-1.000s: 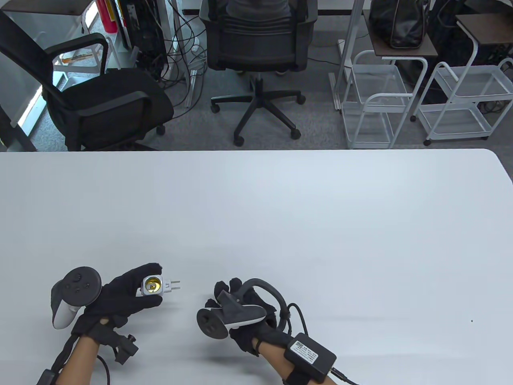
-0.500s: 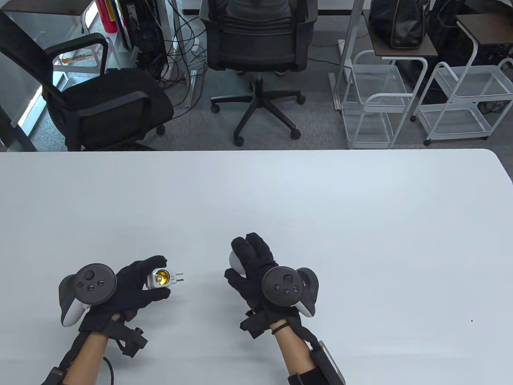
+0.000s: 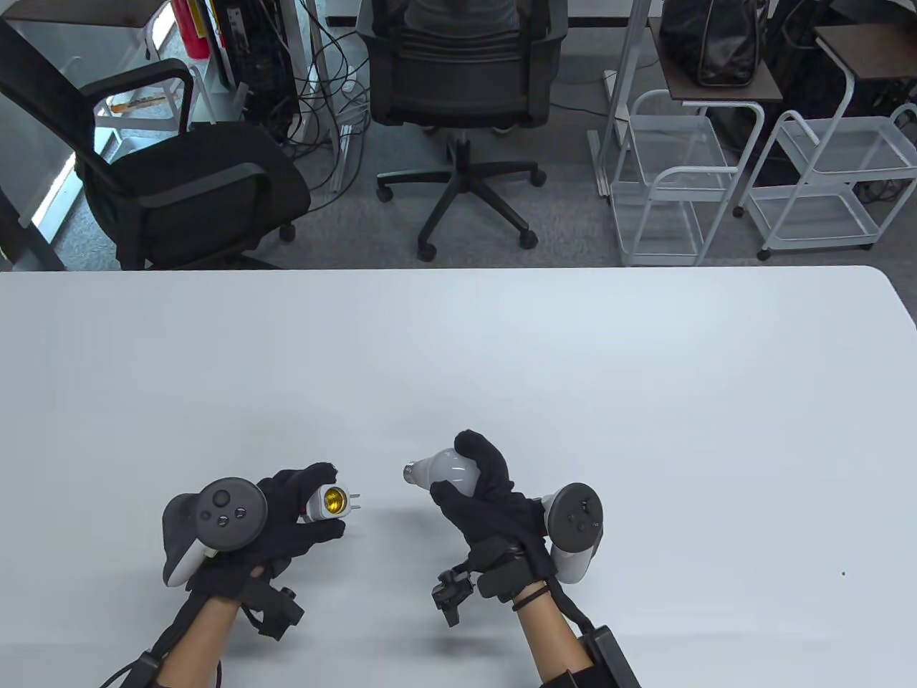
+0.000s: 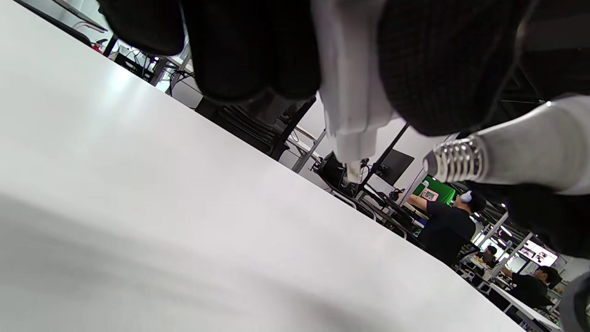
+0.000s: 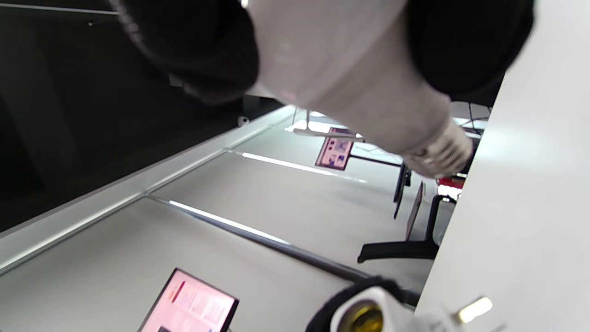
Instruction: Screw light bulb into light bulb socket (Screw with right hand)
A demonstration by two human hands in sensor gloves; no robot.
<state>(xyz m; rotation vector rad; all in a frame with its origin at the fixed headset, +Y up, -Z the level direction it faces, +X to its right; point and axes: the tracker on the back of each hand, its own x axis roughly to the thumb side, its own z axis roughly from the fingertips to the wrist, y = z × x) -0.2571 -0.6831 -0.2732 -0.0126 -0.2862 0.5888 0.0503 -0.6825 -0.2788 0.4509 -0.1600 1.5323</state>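
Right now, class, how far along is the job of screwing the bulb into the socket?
Done: both parts are picked up. The left hand holds the socket, its brass opening showing. In hand: the right hand holds the bulb, threaded base pointing at the socket, a gap between them. Left: join them and screw in.

Bright even overhead light, soft shadows on table (image 3: 501, 344), wrist views blurry

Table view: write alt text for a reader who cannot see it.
Over a white table, the black-gloved right hand grips a white frosted light bulb, its metal screw base aimed at the small white brass-lined plug-in socket held in the left hand, still apart.
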